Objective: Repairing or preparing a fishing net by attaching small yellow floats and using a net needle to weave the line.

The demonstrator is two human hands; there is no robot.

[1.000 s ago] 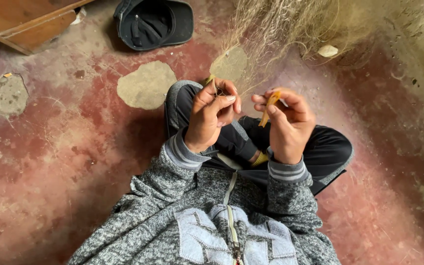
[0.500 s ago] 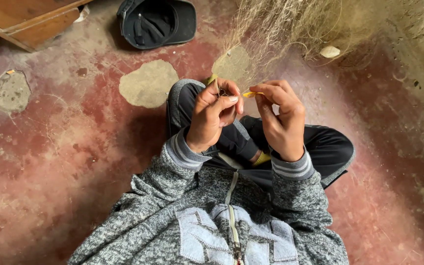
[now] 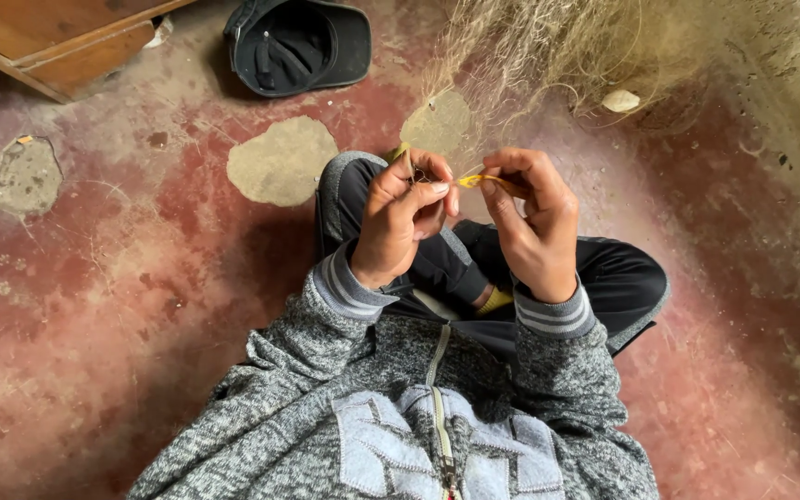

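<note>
Since 1 second ago the right hand (image 3: 534, 227), pinching the light, stiff yellow netting needle (image 3: 488, 181), neared the left hand (image 3: 405, 218), which grips fine, limp net (image 3: 530, 56).

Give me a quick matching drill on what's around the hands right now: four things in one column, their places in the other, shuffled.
Things:
1. black cap
2. yellow tool
3. fine net
4. wooden furniture

Places:
A. pinched in the right hand
B. top left corner of the view
C. on the floor, between the wood and the net
D. bunched on the floor beyond the hands, strands reaching the left hand

Pairs: 1-C, 2-A, 3-D, 4-B
</note>
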